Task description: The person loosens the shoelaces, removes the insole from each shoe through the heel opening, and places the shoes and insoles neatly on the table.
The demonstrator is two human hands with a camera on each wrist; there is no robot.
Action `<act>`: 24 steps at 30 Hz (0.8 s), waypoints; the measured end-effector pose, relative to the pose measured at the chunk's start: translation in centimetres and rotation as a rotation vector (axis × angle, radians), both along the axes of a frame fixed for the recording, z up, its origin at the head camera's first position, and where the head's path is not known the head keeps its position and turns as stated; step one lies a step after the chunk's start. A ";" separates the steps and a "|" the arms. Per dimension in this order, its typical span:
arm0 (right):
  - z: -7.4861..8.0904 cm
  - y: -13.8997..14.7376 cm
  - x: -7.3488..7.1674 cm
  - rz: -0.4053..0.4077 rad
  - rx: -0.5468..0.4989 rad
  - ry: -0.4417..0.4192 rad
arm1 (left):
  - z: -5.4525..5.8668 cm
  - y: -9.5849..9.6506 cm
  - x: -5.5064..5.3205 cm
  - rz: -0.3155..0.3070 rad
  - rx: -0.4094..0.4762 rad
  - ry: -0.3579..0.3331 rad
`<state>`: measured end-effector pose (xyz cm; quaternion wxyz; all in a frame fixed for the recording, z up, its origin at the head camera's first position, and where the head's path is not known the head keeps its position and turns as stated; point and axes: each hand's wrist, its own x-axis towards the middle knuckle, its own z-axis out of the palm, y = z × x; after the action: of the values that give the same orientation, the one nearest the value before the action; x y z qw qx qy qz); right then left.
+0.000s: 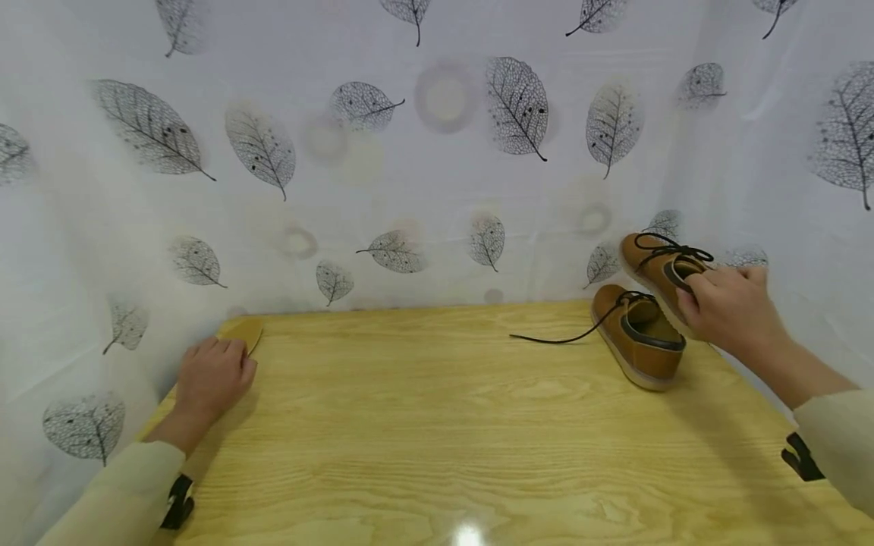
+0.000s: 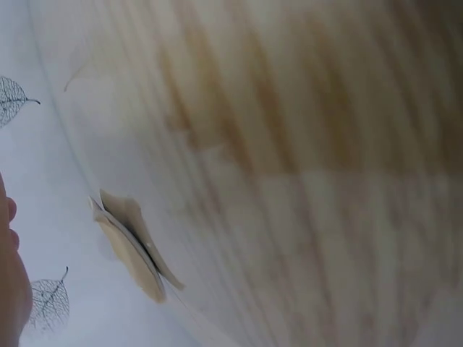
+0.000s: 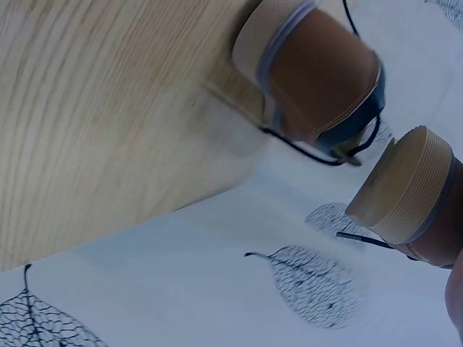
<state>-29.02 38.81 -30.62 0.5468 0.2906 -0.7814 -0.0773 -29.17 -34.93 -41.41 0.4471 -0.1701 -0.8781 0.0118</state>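
Note:
At the right, my right hand (image 1: 734,307) grips a brown lace-up shoe (image 1: 655,262) by its heel and collar. Its ribbed pale sole (image 3: 405,191) shows in the right wrist view. The held shoe is tilted and overlaps a second brown shoe (image 1: 649,353), which stands on the table. At the left, my left hand (image 1: 212,375) hovers with bent fingers over a flat tan piece (image 1: 246,332), rounded at one end. In the left wrist view, this tan piece (image 2: 130,256) lies at the table's edge, apart from the fingers. Most left fingertips are hidden.
A light wood-grain table (image 1: 423,425) spans the front. Behind and along both sides hangs a white curtain (image 1: 410,182) printed with dark leaves. One black lace (image 1: 553,340) of the standing shoe trails left across the tabletop.

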 end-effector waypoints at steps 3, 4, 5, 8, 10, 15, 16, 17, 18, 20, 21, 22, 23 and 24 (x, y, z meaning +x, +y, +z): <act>0.1 -1.3 0.1 0.024 0.015 -0.010 | 0.1 0.5 -0.5 -0.049 -0.036 0.099; 0.0 -1.7 0.1 0.030 0.018 -0.020 | 0.1 0.6 -0.6 -0.060 -0.043 0.112; -0.1 -2.1 0.1 0.034 0.021 -0.027 | 0.1 0.8 -0.7 -0.066 -0.047 0.118; -0.5 -3.3 0.0 0.056 0.025 -0.047 | 0.1 1.5 -0.8 -0.077 -0.034 0.094; -0.9 -4.2 -0.1 0.085 0.024 -0.063 | 0.1 1.9 -0.9 -0.087 -0.031 0.068; -1.9 -6.3 0.1 0.147 0.028 -0.109 | 0.2 3.2 -1.3 -0.104 -0.058 0.047; -2.1 -6.7 0.2 0.152 0.031 -0.120 | 0.2 3.5 -1.4 -0.106 -0.064 0.051; -2.4 -7.1 0.2 0.162 0.029 -0.122 | 0.2 3.8 -1.5 -0.111 -0.066 0.058; -2.6 -7.5 0.2 0.173 0.027 -0.128 | 0.2 4.0 -1.5 -0.115 -0.067 0.067; -3.1 -8.4 0.2 0.203 0.026 -0.121 | 0.1 4.6 -1.7 -0.125 -0.064 0.085; -3.3 -8.8 0.2 0.217 0.028 -0.118 | 0.1 4.9 -1.8 -0.129 -0.066 0.093; -3.6 -9.2 0.2 0.228 0.030 -0.114 | 0.1 5.3 -1.9 -0.139 -0.065 0.097; -3.8 -9.6 0.2 0.240 0.031 -0.110 | 0.1 5.6 -2.0 -0.149 -0.067 0.101; -4.0 -9.9 0.3 0.244 0.036 -0.118 | 0.1 5.9 -2.1 -0.155 -0.069 0.104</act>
<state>-28.75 28.87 -34.66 0.5001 0.3972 -0.7695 -0.0072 -31.23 -28.99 -41.36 0.4854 -0.2519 -0.8371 0.0163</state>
